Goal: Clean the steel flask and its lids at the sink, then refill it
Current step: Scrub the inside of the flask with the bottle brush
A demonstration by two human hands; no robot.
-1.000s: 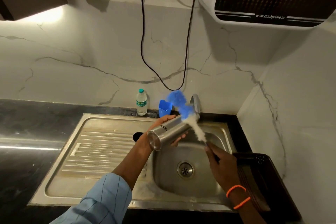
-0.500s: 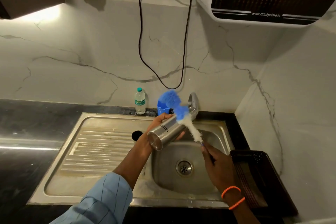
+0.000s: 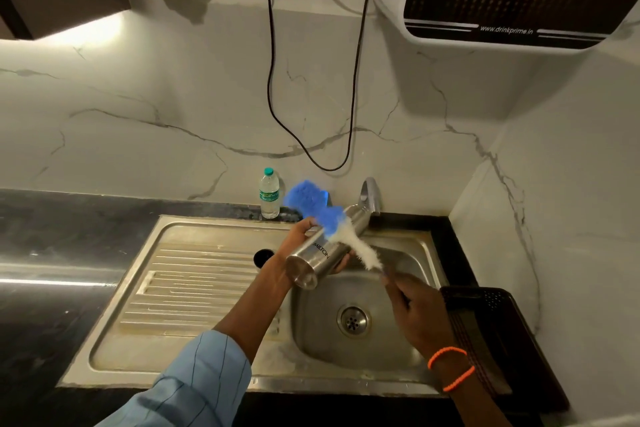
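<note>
Left hand point(image 3: 304, 239) grips tilted flask point(image 3: 325, 250); right hand point(image 3: 415, 305) holds brush point(image 3: 341, 236). Risk: wet steel slips, drops into sink point(image 3: 391, 354) below hands.

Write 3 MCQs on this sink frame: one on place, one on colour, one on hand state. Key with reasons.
1. Where does the plastic water bottle stand?
A. in the basin
B. on the counter by the wall, behind the sink
C. in the black basket

2. What colour are the bands on the right wrist?
A. orange
B. green
C. white

3. What does the left hand hold?
A. nothing
B. the brush
C. the steel flask

Key: 1 B, it stands upright against the marble wall. 2 A, two orange bands show. 3 C, fingers curl round the tilted flask; the right hand holds the brush.
</note>
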